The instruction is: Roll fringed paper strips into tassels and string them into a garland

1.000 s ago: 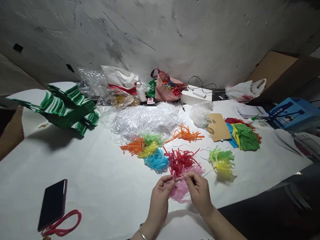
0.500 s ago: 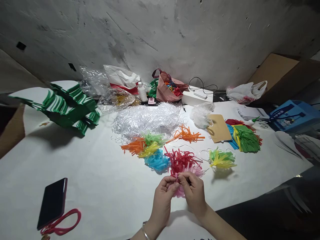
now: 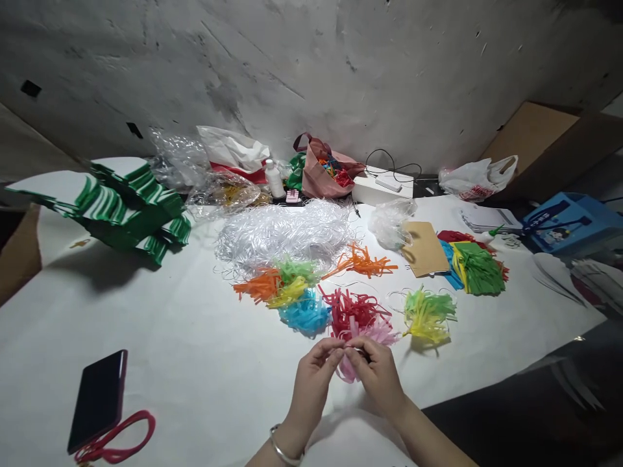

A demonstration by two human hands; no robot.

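Note:
Low in the middle of the head view, my left hand (image 3: 314, 376) and my right hand (image 3: 377, 373) meet, fingertips pinched on a pink paper tassel (image 3: 346, 371). Its fringe hangs below my fingers; the pinched part is mostly hidden. Just beyond lie a red tassel (image 3: 354, 311) and another pink tassel (image 3: 382, 332). To the left are blue (image 3: 305, 314), yellow (image 3: 291, 293), orange (image 3: 257, 285) and light green (image 3: 296, 269) tassels. A green and yellow tassel pair (image 3: 429, 318) rests to the right, with a loose orange tassel (image 3: 365, 263) farther back.
White shredded strands (image 3: 287, 233) heap behind the tassels. A green folded-paper piece (image 3: 131, 214) stands left, a phone (image 3: 97, 399) with red strap front left. Right are brown card (image 3: 424, 248), stacked fringed paper (image 3: 479, 269) and a blue bag (image 3: 569, 220); a pink bag (image 3: 324, 175) sits behind.
My fingertips have drawn closer together on the pink tassel, and both hands have shifted slightly. The green and yellow pair's yellow fringe now lies differently. The whole view has moved a little.

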